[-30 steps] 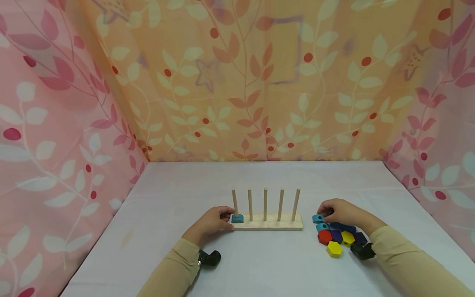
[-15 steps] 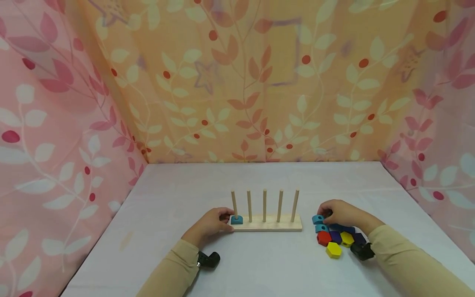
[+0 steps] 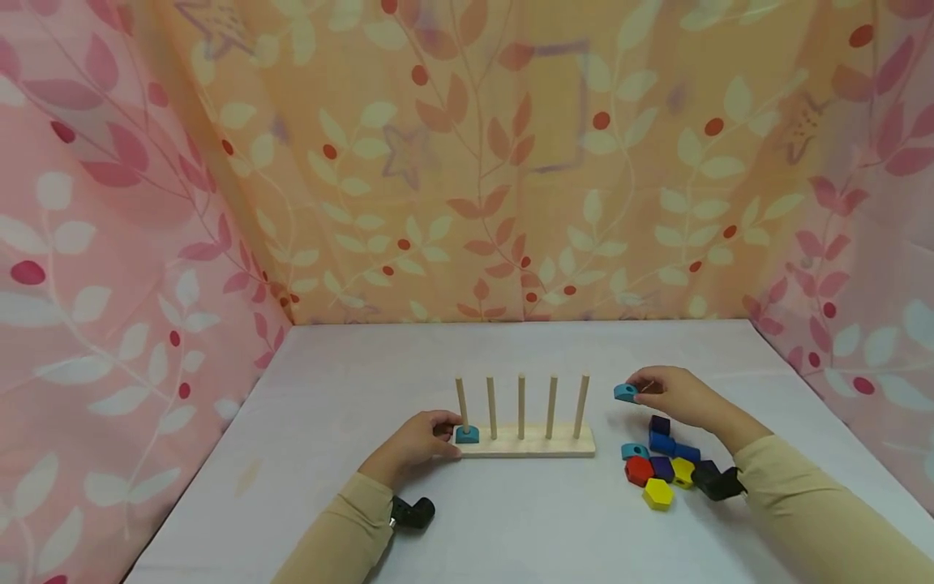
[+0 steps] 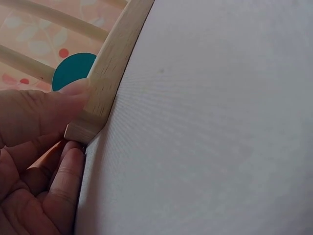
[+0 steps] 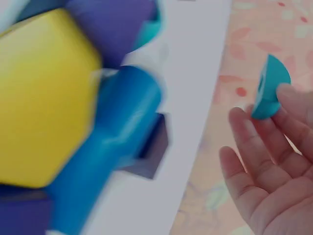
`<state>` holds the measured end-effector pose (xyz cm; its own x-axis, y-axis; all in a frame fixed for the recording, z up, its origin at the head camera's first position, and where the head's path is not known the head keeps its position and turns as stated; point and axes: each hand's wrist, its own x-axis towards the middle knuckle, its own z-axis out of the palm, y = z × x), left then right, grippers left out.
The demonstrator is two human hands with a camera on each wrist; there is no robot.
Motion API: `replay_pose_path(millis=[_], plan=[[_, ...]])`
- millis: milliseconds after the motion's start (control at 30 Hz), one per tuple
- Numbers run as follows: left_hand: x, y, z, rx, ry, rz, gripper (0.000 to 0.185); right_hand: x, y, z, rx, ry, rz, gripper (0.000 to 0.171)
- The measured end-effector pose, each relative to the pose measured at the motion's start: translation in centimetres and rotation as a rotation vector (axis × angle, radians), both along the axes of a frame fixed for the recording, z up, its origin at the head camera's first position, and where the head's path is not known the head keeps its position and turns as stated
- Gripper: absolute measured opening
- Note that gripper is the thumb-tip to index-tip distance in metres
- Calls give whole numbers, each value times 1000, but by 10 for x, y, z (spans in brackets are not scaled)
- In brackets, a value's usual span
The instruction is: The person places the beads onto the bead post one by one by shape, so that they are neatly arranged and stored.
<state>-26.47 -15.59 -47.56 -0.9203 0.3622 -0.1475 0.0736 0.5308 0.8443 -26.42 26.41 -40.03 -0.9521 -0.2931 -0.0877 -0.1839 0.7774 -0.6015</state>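
My right hand [image 3: 673,393] pinches a light-blue half-round block [image 3: 625,393] between thumb and fingers, raised above the pile. In the right wrist view the same block [image 5: 271,88] shows a hole in its flat side. A wooden peg board [image 3: 536,442] with several upright pegs stands mid-table. Around its left end my left hand [image 3: 416,438] holds on, thumb at the front edge and fingers at the end. Another light-blue half-round block [image 3: 467,435] sits on the leftmost peg at the base. In the left wrist view the thumb [image 4: 44,112] presses the board's edge [image 4: 110,78].
Right of the board lies a pile of blocks: a light-blue half-round [image 3: 634,451], a red hexagon [image 3: 639,471], yellow hexagons [image 3: 658,494], blue cylinders [image 3: 661,442] and dark purple cubes [image 3: 660,424]. A white cloth covers the table [image 3: 350,365]; patterned curtains [image 3: 467,162] surround it.
My right hand has lifted the light-blue half-round block up and away from the pile, uncovering a purple cube and blue cylinders. The left hand stays at the board's end.
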Motion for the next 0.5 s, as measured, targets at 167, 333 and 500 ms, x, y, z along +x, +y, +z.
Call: replay_pose_path(millis=[167,333,500], plan=[[1,1,-1,11,-15,-2,48,1,-8,19,-39,75,-36,28],[2,2,2,5,-23,9,50,-1,-17,35,-78,115,-21,27],[0,1,2,-8,-19,11,50,-5,-32,50,-143,150,2,24]])
